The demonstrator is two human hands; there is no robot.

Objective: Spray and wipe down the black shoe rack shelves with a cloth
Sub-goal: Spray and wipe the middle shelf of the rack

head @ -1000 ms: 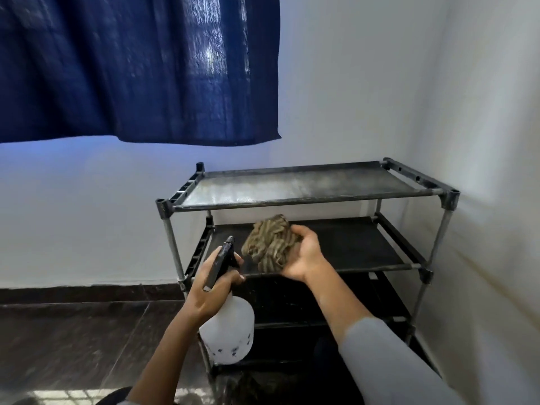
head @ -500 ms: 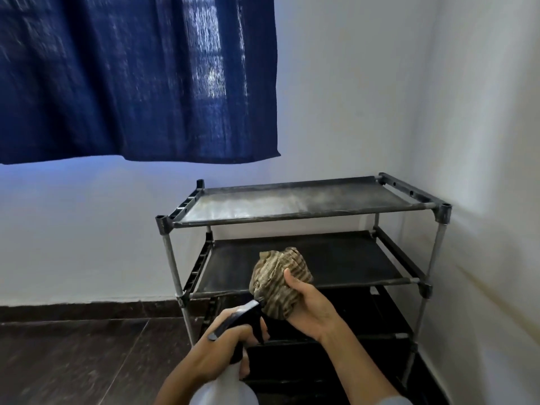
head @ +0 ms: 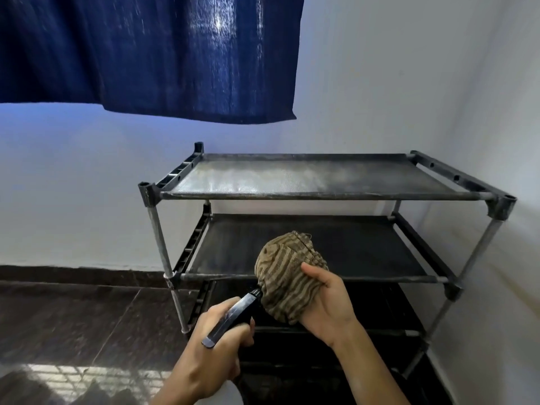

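Note:
The black shoe rack [head: 318,196] stands in the room's corner, its top shelf dusty grey and its second shelf [head: 336,247] dark. My right hand [head: 327,308] holds a bunched brown striped cloth [head: 285,283] in front of the second shelf's front bar. My left hand [head: 210,355] grips the black head of a spray bottle [head: 233,317], fingers around the trigger. The nozzle tip touches or almost touches the cloth's lower left side. The bottle's white body is mostly hidden under my left hand.
White walls close in behind and to the right of the rack. A dark blue curtain [head: 146,54] hangs above on the left. Dark tiled floor [head: 73,323] lies to the left of the rack. Lower shelves sit in shadow.
The view has tilted down and moved nearer the rack. My left hand brought the spray nozzle up against the cloth, which my right hand still holds at the second shelf's front.

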